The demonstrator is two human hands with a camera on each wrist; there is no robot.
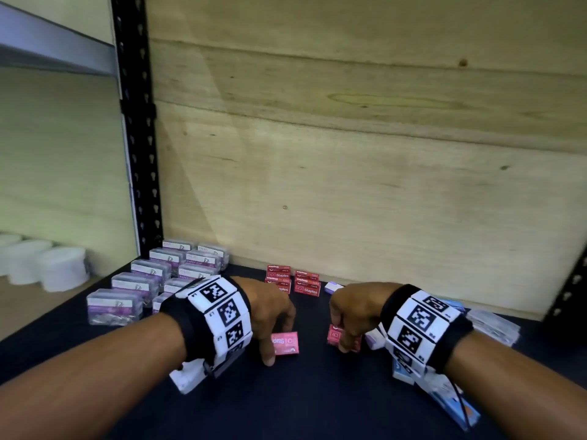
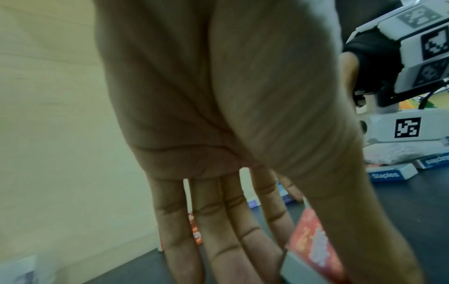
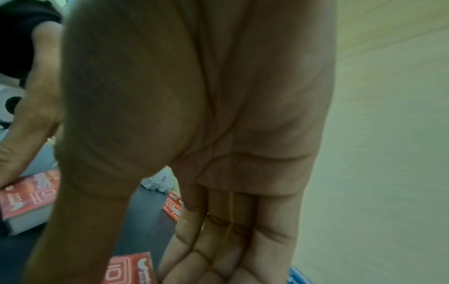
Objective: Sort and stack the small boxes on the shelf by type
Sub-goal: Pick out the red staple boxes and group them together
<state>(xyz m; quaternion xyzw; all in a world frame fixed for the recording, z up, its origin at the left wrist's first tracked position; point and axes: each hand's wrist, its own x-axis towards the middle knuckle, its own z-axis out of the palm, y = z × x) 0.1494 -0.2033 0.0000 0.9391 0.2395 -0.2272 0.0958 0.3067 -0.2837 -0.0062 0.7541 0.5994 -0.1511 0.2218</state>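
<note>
Partly sorted. Nearest, on the dark shelf board point(image 1: 301, 401): left hand point(image 1: 270, 309) pinching a small red cardboard staple box point(image 1: 285, 343) lying flat, long axis left-right, print upside down; right hand point(image 1: 352, 312) gripping another red staple box point(image 1: 344, 339), axis hard to tell. Behind, two tidy red staple stacks point(image 1: 292, 279). Back left, clear purple-labelled clip boxes point(image 1: 143, 287) already grouped. Blue staple boxes point(image 2: 391, 173) loose at right.
</note>
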